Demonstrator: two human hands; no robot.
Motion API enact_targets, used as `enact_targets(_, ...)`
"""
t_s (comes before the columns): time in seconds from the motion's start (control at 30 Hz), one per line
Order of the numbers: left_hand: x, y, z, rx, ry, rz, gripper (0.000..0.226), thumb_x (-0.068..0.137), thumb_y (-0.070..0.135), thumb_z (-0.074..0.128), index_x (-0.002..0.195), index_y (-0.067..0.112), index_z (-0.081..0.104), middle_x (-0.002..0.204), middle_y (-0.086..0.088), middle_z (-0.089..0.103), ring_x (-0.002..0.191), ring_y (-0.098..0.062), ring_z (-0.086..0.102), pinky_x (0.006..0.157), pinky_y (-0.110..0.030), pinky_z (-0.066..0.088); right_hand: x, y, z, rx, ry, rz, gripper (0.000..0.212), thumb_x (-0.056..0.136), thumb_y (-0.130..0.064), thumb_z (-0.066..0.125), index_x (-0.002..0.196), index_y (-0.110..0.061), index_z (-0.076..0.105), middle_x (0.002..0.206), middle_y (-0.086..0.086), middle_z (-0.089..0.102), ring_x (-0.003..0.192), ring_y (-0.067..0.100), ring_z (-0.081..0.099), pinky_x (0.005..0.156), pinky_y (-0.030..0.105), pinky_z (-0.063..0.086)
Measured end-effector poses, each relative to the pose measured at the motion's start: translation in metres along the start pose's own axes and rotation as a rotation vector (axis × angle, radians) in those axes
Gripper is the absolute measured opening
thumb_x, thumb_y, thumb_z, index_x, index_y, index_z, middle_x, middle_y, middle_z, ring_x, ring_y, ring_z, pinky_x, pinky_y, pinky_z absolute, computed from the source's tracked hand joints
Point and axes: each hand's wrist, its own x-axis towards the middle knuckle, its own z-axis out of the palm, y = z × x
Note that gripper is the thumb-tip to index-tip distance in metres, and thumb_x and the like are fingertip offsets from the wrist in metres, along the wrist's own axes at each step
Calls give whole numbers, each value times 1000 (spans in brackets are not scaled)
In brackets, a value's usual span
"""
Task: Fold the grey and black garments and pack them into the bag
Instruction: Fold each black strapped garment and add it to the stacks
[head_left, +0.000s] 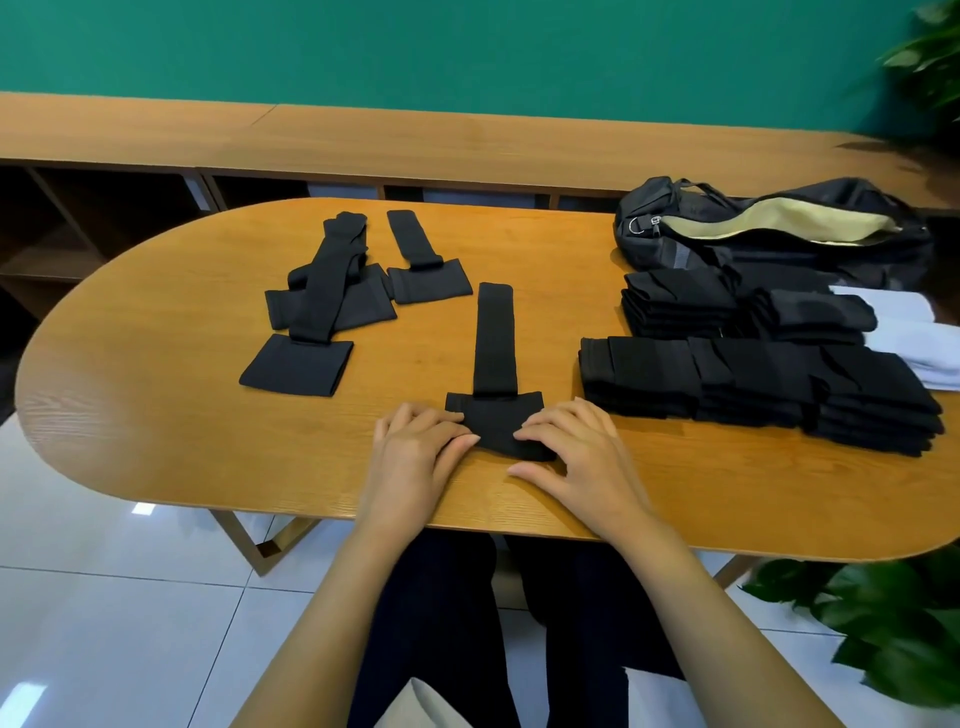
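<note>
- step in hand, as i judged it: folding 1 black garment (495, 338), a t-shaped piece at 6 o'clock on the table (156, 389), its strap running toward 12 o'clock.
- the left hand (415, 447) lay open, with flat fingers pressing the wide end's left corner.
- the right hand (576, 447) was open too: its fingertips rested on the right corner, where the cloth looked turned in, and its thumb was on the wood. i saw no clear pinch.
- the next move probably called for finishing the wide end's fold and bringing the strap down over it, with edges kept square so it matched the stacks.
- 2 stacks (753, 384) of folded black pieces sat at 3 to 4 o'clock, and a white cloth (914, 338) touched them at 3 o'clock.
- about 4 unfolded pieces (322, 296) waited at 10 to 11 o'clock, some overlapping.
- the bag (727, 260) lay on its side at 2 o'clock, just beyond the stacks. its opening was unzipped and showed only pale lining (779, 226). no garment was visible inside, so packing looked not yet begun.
</note>
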Motion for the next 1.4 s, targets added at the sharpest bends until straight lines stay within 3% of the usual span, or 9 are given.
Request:
enact_targets(0.37,0,0,0,-44,-29,29,39,91,52,46,89,23,73,111,14,65,112,-10,47,95,-36,31,1,-1,0,60,53,22,23,95,-37,48,97,-25,69,103,-15,66,108,4,52,112,30,24)
enact_targets(0.43,0,0,0,-56,-25,27,38,89,53,47,88,24,72,112,15,65,113,-10,48,96,-39,33,1,-2,-1,61,37,30,25,95,-40,47,97,-26,68,104,-15,65,108,3,51,112,32,25)
enact_targets(0.6,2,1,-3,-35,-113,5,55,76,68,57,112,29,69,126,20,60,125,-5,41,101,-28,20,1,-3,-1,43,23,42,35,96,-50,41,99,-28,68,105,-16,64,109,1,50,111,30,24)
enact_targets(0.77,0,2,-3,28,-54,63,46,87,59,46,102,26,75,116,12,69,116,-9,51,100,-28,22,1,-3,-1,51,37,36,42,94,-58,40,103,-27,68,107,-16,64,110,1,49,110,28,25)
enact_targets(0.97,-2,0,-2,-20,60,34,38,91,48,49,96,22,77,102,9,73,107,-11,56,98,-28,23,1,-3,-3,36,15,-7,51,86,-66,48,114,-29,67,119,-15,62,118,4,46,111,28,18)
enact_targets(1.13,-2,2,-4,-100,56,34,43,88,58,50,96,23,76,101,15,70,110,-8,54,98,-29,24,1,-3,-2,26,40,2,34,94,-50,47,108,-28,69,112,-15,66,116,4,49,112,29,20)
enact_targets(1.27,-1,4,-7,-128,7,6,57,75,73,54,105,28,72,113,22,63,117,-2,45,99,-27,23,0,-4,-3,62,89,27,31,96,-41,45,102,-24,70,102,-11,66,109,2,48,109,32,27)
enact_targets(1.4,0,2,-5,-108,6,13,46,78,64,57,99,27,74,106,19,68,115,-6,48,98,-33,27,1,-6,-5,108,131,38,22,94,-33,53,96,-20,70,95,-9,63,100,-6,41,105,36,34)
